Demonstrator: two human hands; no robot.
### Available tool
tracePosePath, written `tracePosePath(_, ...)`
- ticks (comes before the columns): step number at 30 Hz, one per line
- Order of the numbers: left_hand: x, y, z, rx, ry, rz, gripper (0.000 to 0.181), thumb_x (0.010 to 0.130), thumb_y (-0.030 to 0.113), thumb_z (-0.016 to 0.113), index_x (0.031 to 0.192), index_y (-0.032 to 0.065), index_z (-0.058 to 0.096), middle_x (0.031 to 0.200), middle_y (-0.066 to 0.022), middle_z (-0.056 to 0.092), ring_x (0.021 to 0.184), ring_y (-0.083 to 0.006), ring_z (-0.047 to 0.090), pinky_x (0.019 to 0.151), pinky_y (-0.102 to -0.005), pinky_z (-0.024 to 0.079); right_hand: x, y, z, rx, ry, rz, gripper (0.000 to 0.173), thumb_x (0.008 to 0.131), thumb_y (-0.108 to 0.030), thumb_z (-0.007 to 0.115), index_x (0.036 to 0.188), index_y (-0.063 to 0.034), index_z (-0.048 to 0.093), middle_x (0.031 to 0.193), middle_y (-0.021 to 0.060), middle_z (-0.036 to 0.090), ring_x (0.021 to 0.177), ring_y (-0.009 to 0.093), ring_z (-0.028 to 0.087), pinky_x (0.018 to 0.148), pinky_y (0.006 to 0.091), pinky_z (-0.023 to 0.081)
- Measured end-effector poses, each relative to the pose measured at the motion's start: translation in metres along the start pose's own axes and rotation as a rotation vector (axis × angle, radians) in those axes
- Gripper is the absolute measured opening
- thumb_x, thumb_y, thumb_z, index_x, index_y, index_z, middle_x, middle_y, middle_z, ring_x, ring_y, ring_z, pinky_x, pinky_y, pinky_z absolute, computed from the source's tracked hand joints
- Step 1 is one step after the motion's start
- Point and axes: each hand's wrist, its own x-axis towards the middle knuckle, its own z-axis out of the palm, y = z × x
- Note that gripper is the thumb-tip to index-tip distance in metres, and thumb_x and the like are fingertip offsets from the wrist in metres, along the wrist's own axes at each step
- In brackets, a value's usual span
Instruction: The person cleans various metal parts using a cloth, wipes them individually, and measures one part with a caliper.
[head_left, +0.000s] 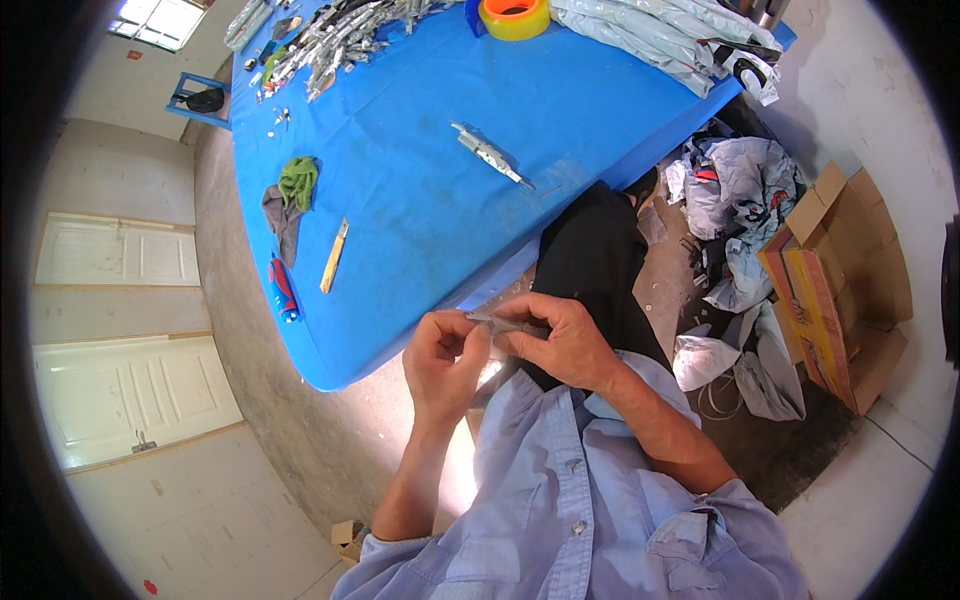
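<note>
A slim grey part (504, 324), likely plastic or metal, is held between both hands over my lap, just off the table's near edge. My left hand (448, 360) pinches its left end between thumb and forefinger. Around its right end close the fingers of my right hand (562, 341), which hide much of it. Ahead on the blue-covered table (390, 180) lies a similar slim grey-and-white assembly (486, 154) with a thin pointed end. A utility knife with a yellow handle (334, 256) rests farther left on the cloth.
Left on the table are a red-and-blue tool (283, 291) and green and grey cloths (298, 184). A heap of slim parts (352, 37), a yellow tape roll (516, 21) and plastic-wrapped bundles (637, 37) lie at the back. Plastic bags (750, 187) and a cardboard box (840, 292) stand right.
</note>
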Motion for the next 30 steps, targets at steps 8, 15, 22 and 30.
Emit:
tracePosePath(8, 0.002, 0.000, -0.002, -0.132, -0.029, -0.034, 0.013, 0.100, -0.001, 0.073, 0.108, -0.0007, 0.063, 0.095, -0.0072, 0.072, 0.076, -0.0096, 0.067, 0.067, -0.0241, 0.056, 0.000, 0.002, -0.002, -0.007, -0.011, 0.033, 0.032, 0.093, -0.014, 0.082, 0.119, 0.0040, 0.074, 0.104, 0.0111, 0.076, 0.097, 0.015, 0.071, 0.088, 0.0324, 0.056)
tracePosePath(15, 0.001, -0.014, -0.005, 0.312, -0.062, 0.326, 0.011, 0.101, -0.003, 0.071, 0.111, -0.0016, 0.068, 0.097, -0.0073, 0.072, 0.076, -0.0119, 0.068, 0.067, -0.0245, 0.055, 0.002, 0.007, 0.001, 0.044, -0.009, 0.026, 0.032, 0.094, -0.012, 0.081, 0.120, 0.0046, 0.073, 0.106, 0.0103, 0.076, 0.098, 0.014, 0.070, 0.089, 0.0320, 0.056)
tracePosePath(22, 0.002, -0.013, -0.004, 0.509, -0.041, 0.503, 0.014, 0.096, -0.007, 0.072, 0.108, 0.0003, 0.075, 0.099, -0.0107, 0.073, 0.076, -0.0177, 0.070, 0.067, -0.0278, 0.057, 0.003, 0.014, 0.000, -0.014, 0.005, -0.011, 0.032, 0.095, -0.009, 0.084, 0.123, 0.0029, 0.074, 0.103, 0.0005, 0.075, 0.091, 0.005, 0.064, 0.081, 0.0240, 0.055)
tracePosePath(30, 0.006, -0.013, -0.009, 0.653, -0.087, 0.582, 0.014, 0.092, -0.008, 0.073, 0.103, -0.0005, 0.069, 0.100, -0.0140, 0.074, 0.076, -0.0250, 0.073, 0.062, -0.0350, 0.060, 0.004, 0.012, 0.001, -0.036, 0.007, 0.008, 0.030, 0.094, -0.010, 0.082, 0.120, 0.0030, 0.074, 0.104, 0.0085, 0.076, 0.094, 0.012, 0.069, 0.085, 0.0291, 0.055)
